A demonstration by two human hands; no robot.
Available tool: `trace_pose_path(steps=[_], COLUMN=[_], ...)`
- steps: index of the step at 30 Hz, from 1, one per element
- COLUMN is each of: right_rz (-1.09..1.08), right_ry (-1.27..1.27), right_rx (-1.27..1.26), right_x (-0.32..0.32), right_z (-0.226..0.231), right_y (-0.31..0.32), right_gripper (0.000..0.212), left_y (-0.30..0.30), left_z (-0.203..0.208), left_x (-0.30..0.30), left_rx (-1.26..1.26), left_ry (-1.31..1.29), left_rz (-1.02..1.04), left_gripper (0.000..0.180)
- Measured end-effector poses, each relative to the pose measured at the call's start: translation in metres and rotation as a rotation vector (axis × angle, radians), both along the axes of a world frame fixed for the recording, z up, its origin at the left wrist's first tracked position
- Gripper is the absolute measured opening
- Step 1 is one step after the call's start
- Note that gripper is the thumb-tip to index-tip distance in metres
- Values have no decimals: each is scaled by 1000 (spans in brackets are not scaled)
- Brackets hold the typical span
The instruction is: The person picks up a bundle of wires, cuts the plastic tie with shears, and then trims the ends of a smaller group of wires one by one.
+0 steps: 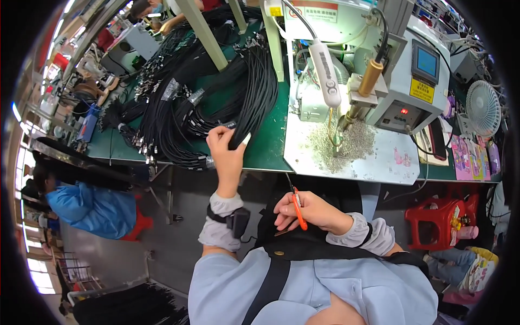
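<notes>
the bench (265, 146) is green-topped and carries a big heap of black cable bundles (216, 92), glossy loops with metal-tipped ends and clear wrap here and there. to its right stands a grey bench machine (379, 76) over a pale plate strewn with small metal bits. the bundle looks heavy as a whole but limp and springy strand by strand, likely to slide and tangle; taking it near a bound end seems soundest. the left hand (226, 151) reaches up to the bench edge, its grip clenched round one black cable end (238, 138) lifted from the heap. the right hand (309, 210) sits low by the lap, its grip closed on orange-handled snips (297, 208), light, stiff and sharp.
</notes>
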State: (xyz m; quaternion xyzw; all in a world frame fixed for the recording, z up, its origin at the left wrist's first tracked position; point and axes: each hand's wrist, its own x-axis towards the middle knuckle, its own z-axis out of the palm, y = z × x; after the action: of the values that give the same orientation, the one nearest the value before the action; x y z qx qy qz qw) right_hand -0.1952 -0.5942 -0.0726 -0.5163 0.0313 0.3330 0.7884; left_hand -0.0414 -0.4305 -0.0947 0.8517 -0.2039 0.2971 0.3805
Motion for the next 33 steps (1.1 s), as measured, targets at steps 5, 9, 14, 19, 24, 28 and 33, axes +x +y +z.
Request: trace_pose_path(steps=[5, 9, 14, 19, 24, 28, 33], right_rz=[-203, -313, -592, -542, -417, -398, -385], right_ry=[-222, -713, -1349, -1417, -1350, -1336, -1308], right_rx=[-132, -474, -757, -824, -1042, -1049, -981], right_x=[14, 38, 75, 107, 133, 136, 139], right_z=[-16, -15, -15, -10, -14, -18, -21], right_y=[10, 28, 47, 74, 84, 85, 85], right_gripper=[19, 19, 32, 36, 39, 40, 40], left_y=[32, 31, 27, 65, 89, 135, 188], left_z=[19, 26, 26, 31, 58, 101, 151], left_x=[15, 15, 10, 27, 42, 71, 113], left_rx=[-865, -615, -98, -877, -1145, -1378, -1448], left_ry=[738, 702, 92, 988, 907, 688, 682], left_rz=[-476, -413, -90, -832, -1041, -696, -1027], left_gripper=[34, 26, 21, 27, 35, 36, 27])
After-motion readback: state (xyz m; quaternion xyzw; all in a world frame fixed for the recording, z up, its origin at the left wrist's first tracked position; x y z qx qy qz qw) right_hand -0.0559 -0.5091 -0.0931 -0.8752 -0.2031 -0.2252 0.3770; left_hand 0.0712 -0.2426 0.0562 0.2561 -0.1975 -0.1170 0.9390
